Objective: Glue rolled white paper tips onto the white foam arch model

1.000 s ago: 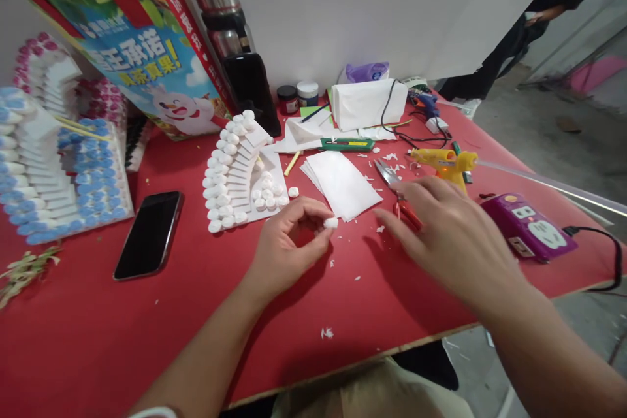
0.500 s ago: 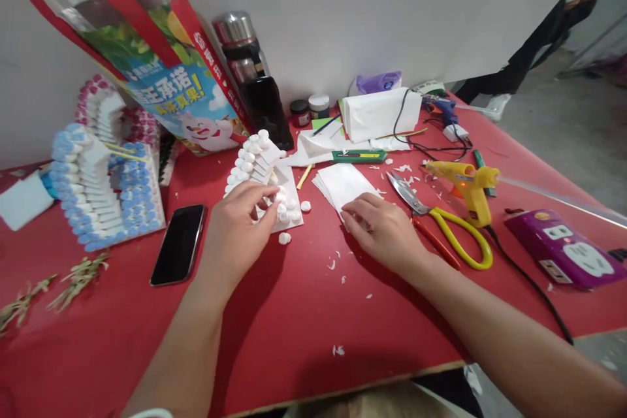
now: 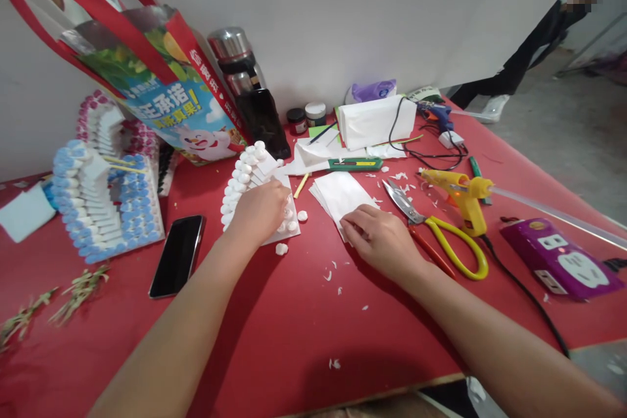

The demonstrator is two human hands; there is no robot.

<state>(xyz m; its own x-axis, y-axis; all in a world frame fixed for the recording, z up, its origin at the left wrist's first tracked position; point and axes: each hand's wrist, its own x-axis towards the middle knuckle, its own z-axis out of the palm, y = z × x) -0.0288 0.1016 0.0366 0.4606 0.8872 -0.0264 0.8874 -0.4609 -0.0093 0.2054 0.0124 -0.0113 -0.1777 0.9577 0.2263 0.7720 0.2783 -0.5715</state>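
My left hand [image 3: 262,210] is over a white stepped model [image 3: 240,177] edged with rounded white pieces. Its fingers are bent together over the model's right part, and whatever they pinch is hidden. Two loose white pieces lie beside the model, one [image 3: 302,216] to its right and one [image 3: 281,249] in front. My right hand [image 3: 385,238] rests with curled fingers at the near right edge of a fanned stack of white paper [image 3: 343,194]; its fingertips touch the sheets, and I cannot make out anything inside it.
Scissors [image 3: 458,248], a yellow glue gun [image 3: 460,194] and a purple power strip [image 3: 558,260] lie at right. A green cutter [image 3: 355,164] is behind the paper. At left are a phone [image 3: 177,255], a blue-white model [image 3: 105,206], a bag [image 3: 181,104] and a flask [image 3: 230,46].
My left hand has moved right and slightly forward over the model, its fingers now closer together. My right hand stays by the paper. The camera view has shifted slightly.
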